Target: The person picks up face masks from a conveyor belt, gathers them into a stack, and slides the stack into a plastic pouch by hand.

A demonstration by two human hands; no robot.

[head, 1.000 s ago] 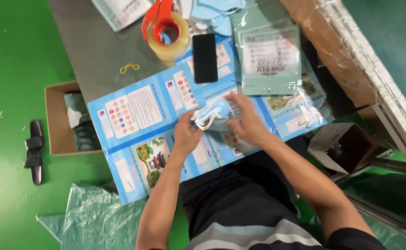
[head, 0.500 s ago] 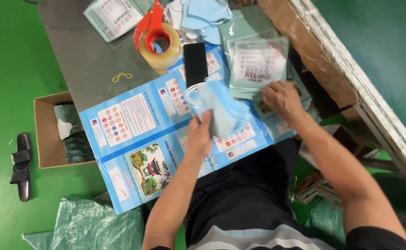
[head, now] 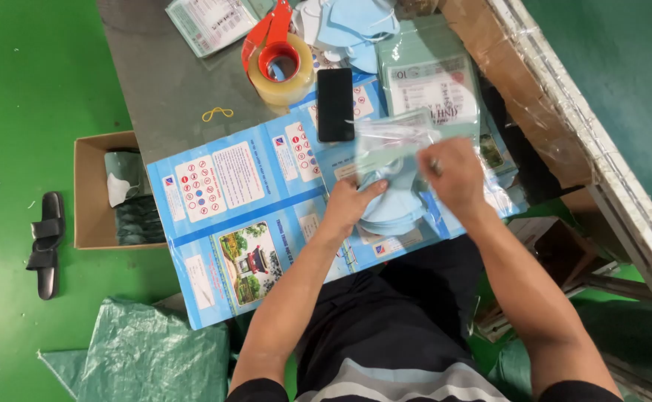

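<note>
Left hand (head: 350, 202) pinches pale blue mask (head: 393, 208), right hand (head: 454, 175) grips clear bag (head: 394, 138) at its 12 o'clock, mask partly inside.

Packages, printed sheets and a dark screen on the grey table

A clear plastic pouch (head: 394, 138) is held over a blue printed poster (head: 244, 216); green-white packets (head: 432, 82) are stacked behind; another packet (head: 207, 22) lies at the far edge; a black phone (head: 335, 104) lies screen-dark; a brown carton (head: 91, 190) stands left.
</note>
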